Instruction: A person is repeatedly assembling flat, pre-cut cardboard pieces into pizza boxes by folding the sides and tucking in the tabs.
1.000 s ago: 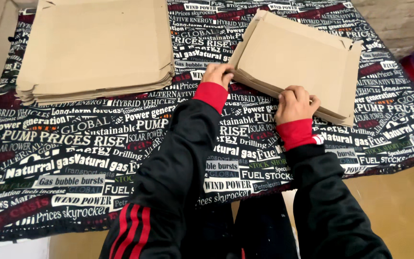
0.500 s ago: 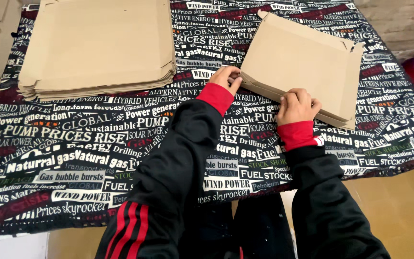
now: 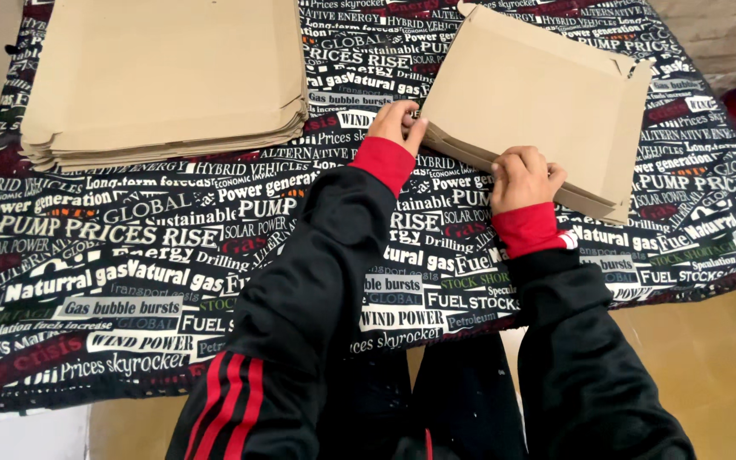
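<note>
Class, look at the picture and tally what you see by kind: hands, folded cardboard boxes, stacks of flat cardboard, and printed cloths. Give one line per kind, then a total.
Hands: 2, the left hand and the right hand, both on the box edge
Folded cardboard box: 1
Stack of flat cardboard: 1
Printed cloth: 1
Total: 5

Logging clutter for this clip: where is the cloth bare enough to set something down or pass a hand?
The widest bare patch of cloth is the near left, below the cardboard stack and left of the left sleeve. A narrow strip runs between the stack and the folded box. It is crowded at the box's near edge, where the left hand and right hand press.
</note>
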